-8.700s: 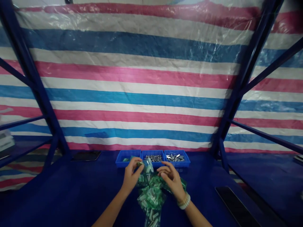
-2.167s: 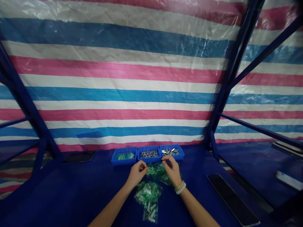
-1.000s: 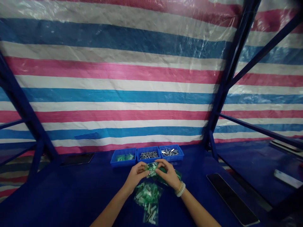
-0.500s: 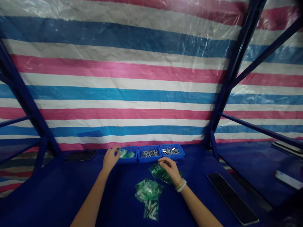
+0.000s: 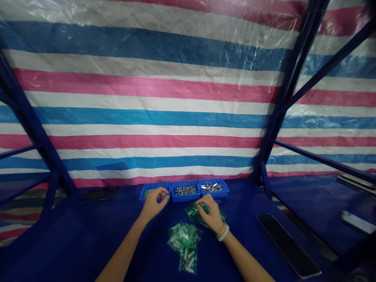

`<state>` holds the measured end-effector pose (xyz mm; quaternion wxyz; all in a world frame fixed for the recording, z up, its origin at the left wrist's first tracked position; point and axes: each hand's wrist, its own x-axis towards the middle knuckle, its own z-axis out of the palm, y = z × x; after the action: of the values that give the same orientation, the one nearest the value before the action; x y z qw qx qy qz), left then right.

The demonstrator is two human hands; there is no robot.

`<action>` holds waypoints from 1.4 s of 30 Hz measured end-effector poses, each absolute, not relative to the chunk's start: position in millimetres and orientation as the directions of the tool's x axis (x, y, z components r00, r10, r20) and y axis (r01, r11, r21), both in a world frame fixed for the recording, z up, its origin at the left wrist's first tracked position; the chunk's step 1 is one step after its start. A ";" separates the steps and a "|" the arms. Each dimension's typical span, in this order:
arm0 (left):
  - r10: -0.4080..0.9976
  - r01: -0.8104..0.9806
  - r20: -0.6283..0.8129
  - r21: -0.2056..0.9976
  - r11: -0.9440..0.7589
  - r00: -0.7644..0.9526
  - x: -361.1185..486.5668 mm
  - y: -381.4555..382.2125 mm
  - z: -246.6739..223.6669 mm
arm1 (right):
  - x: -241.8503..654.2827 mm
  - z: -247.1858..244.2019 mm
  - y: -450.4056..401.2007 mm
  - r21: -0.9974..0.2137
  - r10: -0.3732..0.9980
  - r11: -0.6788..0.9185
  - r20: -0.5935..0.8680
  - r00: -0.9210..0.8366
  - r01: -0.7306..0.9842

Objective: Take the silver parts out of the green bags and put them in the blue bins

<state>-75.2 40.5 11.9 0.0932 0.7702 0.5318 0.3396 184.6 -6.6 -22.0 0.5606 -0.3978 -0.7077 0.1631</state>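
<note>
My left hand (image 5: 154, 202) is in front of the left blue bin (image 5: 142, 195), partly covering it. Its fingers are curled toward the thumb, and anything between them is too small to make out. Green plastic packets (image 5: 148, 192) show inside that bin. My right hand (image 5: 212, 214) hovers over or rests on a pile of green bags (image 5: 192, 212), with a beaded bracelet at the wrist. Its thumb and fingertips are bent together, and what they hold, if anything, is hidden. Closer to me lie several clear green bags (image 5: 185, 237) with pale metal pieces in them.
The middle blue bin (image 5: 186, 198) contains small metal parts, and the right blue bin (image 5: 225, 192) contains longer metal pieces. A large black phone (image 5: 288, 246) lies to the right. Another dark phone (image 5: 100, 194) is at the back left. Blue frame posts (image 5: 274, 129) stand before a striped sheet.
My left hand has moved right and slightly toward me, from the left bin's left side to its front right. My right hand has hardly shifted; the bags lie as before.
</note>
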 end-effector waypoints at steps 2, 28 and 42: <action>0.786 0.593 0.261 0.537 -0.600 0.560 -51.8 20.4 10.6 | 184.5 -20.7 -7.0 -0.673 0.743 0.627 0.668 -0.042 0.393; 0.760 0.339 0.552 0.682 -0.648 0.343 -9.0 -12.1 -1.5 | 182.2 -13.7 -12.5 -0.765 0.782 0.624 0.607 -0.144 0.160; 0.412 0.491 0.823 0.192 -0.850 0.391 -17.6 -18.1 -8.6 | 183.8 -14.0 -21.2 -0.376 0.464 0.846 0.869 -0.173 0.377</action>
<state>-17.6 -18.1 -8.6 -0.0410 0.8330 0.2708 0.4807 183.8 -21.2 -14.0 0.5814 -0.2747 -0.7650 0.0373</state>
